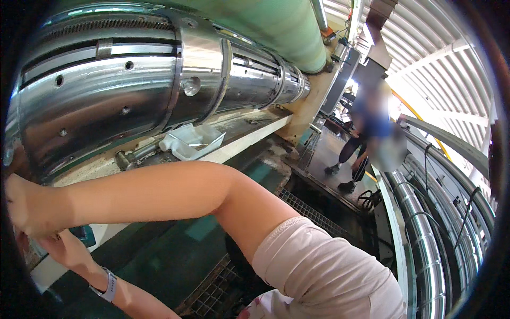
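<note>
At the far left rim, my right hand [33,206] is bent downward with its fingers curled, and what they hold, if anything, is hidden. Just below it, my left hand [65,252], with a watch [108,285] on the wrist, reaches up against it; its fingers are hidden behind the right hand. Both hands are low beside the near end of a large shiny metal cylinder [106,80] with slots and bolt holes. A dark teal object [84,235] lies partly hidden next to the left hand.
On the ledge [255,133] below the cylinder lies a cut-open white plastic container [197,142] near a metal rod [139,154]. A big green roller [265,26] runs above. Floor grating [212,287] lies below. A person in blue [372,119] stands beyond; metal rollers [425,255] line the right.
</note>
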Motion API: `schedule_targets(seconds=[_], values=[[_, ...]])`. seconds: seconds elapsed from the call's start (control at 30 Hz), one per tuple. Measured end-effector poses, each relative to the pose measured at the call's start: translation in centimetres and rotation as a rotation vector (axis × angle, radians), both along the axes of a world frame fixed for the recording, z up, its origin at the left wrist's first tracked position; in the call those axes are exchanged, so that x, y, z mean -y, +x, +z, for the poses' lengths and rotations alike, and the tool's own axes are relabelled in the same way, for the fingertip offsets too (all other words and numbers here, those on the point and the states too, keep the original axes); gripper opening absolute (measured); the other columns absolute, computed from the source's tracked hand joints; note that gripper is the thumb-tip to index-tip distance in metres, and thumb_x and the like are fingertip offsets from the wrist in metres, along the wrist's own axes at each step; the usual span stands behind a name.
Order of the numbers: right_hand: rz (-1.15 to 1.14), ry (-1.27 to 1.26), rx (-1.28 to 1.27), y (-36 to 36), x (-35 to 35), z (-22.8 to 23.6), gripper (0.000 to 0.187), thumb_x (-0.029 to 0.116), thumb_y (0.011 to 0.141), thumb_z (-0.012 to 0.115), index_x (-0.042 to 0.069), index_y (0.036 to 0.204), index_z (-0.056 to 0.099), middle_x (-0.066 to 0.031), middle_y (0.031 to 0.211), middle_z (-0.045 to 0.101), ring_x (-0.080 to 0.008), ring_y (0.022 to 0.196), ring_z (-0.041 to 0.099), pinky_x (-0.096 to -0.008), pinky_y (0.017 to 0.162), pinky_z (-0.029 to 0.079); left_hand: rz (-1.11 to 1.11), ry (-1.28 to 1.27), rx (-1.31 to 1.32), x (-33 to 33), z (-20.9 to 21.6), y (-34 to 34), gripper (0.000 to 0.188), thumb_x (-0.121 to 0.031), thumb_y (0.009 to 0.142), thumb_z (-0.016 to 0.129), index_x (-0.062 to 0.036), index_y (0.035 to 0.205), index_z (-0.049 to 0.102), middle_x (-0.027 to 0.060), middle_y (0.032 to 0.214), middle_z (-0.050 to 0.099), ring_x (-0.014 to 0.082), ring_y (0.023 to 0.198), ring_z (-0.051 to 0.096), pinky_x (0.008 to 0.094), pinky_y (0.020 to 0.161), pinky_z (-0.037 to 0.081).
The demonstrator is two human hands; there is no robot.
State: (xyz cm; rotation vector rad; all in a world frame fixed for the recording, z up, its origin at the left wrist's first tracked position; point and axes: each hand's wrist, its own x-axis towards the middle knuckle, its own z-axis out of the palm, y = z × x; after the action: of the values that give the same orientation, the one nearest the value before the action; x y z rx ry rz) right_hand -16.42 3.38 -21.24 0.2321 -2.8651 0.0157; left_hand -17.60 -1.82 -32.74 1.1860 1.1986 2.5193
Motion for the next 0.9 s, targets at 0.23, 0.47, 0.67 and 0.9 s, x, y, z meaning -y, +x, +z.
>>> schedule_targets(seconds=[0.23, 0.47, 0.67, 0.9], values=[[0.031, 0.231, -0.073, 2.5, 0.4, 1.1, 0.016, 0.015, 0.076, 0.053, 0.0, 0.076, 0.058, -0.0168, 0.085, 0.062, -0.0341, 0.073, 0.059, -0.0424, 0.07, 0.049, 0.489, -0.245, -0.772, -2.2, -4.7, -0.1, 0.022, -0.009, 0.086, 0.056, -0.0001, 0.106, 0.053, 0.0119, 0.097, 0.057, 0.0215, 0.087, 0.053, 0.0337, 0.073, 0.043], [0.186, 0.195, -0.032, 5.5, 3.5, 7.8, 0.028, 0.008, 0.082, 0.054, -0.002, 0.107, 0.059, -0.0178, 0.126, 0.051, -0.0307, 0.101, 0.058, -0.0359, 0.084, 0.049, 0.028, 0.024, -0.162, 1.2, 2.6, 1.4, 0.024, -0.011, 0.086, 0.058, 0.0025, 0.103, 0.05, 0.0151, 0.1, 0.044, 0.0247, 0.087, 0.047, 0.0302, 0.065, 0.044], [-0.113, -0.636, 0.448, 4.1, 4.3, 10.7, 0.036, 0.022, 0.091, 0.055, -0.002, 0.119, 0.051, -0.008, 0.114, 0.057, -0.0148, 0.106, 0.053, -0.028, 0.092, 0.042, -0.02, 0.101, -0.118, 1.6, 3.8, 1.6, 0.022, -0.01, 0.083, 0.06, 0.0003, 0.097, 0.046, 0.0141, 0.092, 0.04, 0.0239, 0.076, 0.043, 0.0342, 0.063, 0.038], [-0.281, -0.65, 0.684, 2.9, 4.9, 12.1, 0.029, 0.018, 0.083, 0.066, 0.001, 0.104, 0.056, -0.0019, 0.095, 0.057, -0.0077, 0.089, 0.052, -0.024, 0.078, 0.044, -0.06, 0.151, -0.116, 2.0, 3.7, 1.1, 0.028, -0.005, 0.08, 0.059, 0.0011, 0.104, 0.048, 0.0176, 0.104, 0.043, 0.0313, 0.092, 0.047, 0.0362, 0.074, 0.042]])
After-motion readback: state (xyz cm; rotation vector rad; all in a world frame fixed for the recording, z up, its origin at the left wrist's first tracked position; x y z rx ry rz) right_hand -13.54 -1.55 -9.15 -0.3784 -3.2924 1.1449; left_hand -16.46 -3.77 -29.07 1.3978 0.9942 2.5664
